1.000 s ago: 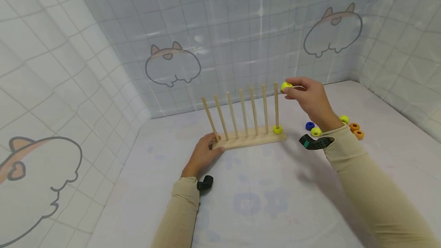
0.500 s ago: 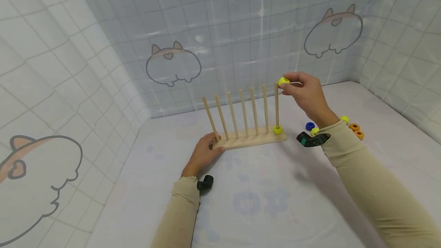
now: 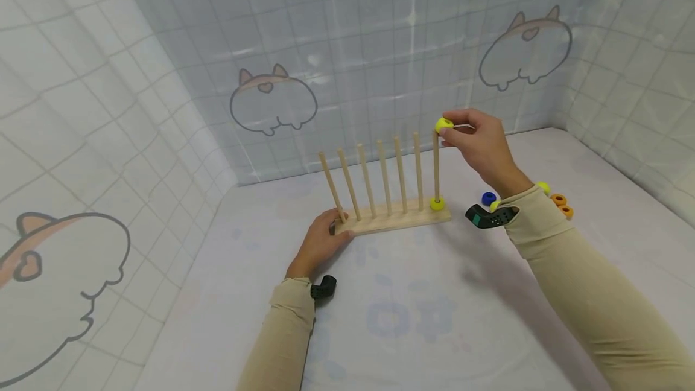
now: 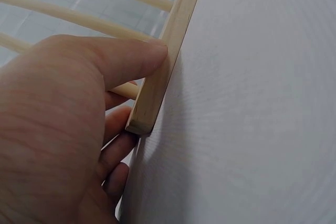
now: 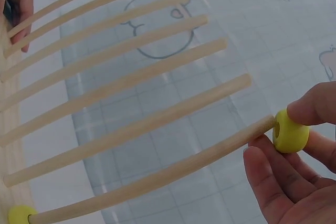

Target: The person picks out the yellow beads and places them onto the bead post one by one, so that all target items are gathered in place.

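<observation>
Passable in front of the rack [image 3: 393, 221], over the tablecloth [image 3: 402, 276]. Free above the rack's six left pegs [image 3: 385, 180], narrow between them. Blocked at the rack's left end by the left hand [image 3: 319, 241]; above its right end, by the right hand [image 3: 484, 145] and a yellow bead [image 3: 443, 126] at the last peg's [image 3: 437, 165] tip; at that peg's foot, by a second yellow bead [image 3: 437, 204]. Bounded behind the rack by the wall [image 3: 369, 77]. Cluttered right of the rack by loose beads [image 3: 488, 198] and the right sleeve [image 3: 581, 282].

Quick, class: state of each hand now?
Left hand: gripping one end of the wooden base.
Right hand: pinching a yellow bead at the tip of a peg.
</observation>
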Tool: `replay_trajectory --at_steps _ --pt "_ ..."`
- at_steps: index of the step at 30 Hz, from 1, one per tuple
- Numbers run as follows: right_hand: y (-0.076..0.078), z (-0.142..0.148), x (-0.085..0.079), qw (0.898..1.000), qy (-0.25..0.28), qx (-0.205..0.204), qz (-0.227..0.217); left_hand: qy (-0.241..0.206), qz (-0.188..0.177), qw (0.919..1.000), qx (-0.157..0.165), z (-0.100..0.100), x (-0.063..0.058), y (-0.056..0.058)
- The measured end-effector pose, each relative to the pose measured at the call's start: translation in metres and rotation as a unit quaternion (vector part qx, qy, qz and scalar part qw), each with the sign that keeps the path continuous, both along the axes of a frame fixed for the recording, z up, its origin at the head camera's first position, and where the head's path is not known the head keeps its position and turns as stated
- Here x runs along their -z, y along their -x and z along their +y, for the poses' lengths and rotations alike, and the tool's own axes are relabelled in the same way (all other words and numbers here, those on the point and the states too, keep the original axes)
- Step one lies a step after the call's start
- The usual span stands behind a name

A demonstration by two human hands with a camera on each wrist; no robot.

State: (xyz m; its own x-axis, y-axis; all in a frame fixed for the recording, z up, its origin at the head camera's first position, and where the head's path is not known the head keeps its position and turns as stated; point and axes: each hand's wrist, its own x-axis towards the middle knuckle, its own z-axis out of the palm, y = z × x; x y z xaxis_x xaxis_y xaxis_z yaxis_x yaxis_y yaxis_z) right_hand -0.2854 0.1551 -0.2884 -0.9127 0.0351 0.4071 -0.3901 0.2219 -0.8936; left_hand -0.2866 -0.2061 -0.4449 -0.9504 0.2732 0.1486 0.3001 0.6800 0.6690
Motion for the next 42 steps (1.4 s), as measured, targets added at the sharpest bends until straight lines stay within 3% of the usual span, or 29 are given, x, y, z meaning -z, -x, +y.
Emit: replay_trajectory --at_steps 20,33,42 --pt "0.002 -0.001 -0.012 0.998 -0.061 0.008 -0.027 -0.003 0.002 1.0000 -0.003 0.003 -0.003 0.002" --pt "0.008 -0.005 -0.011 0.995 -0.103 0.001 -0.007 -0.002 0.004 1.0000 -0.008 0.000 0.002 0.000" --pt "0.007 -0.004 -0.010 0.992 -0.125 0.010 -0.018 0.000 -0.006 1.0000 -0.003 0.001 0.001 0.001"
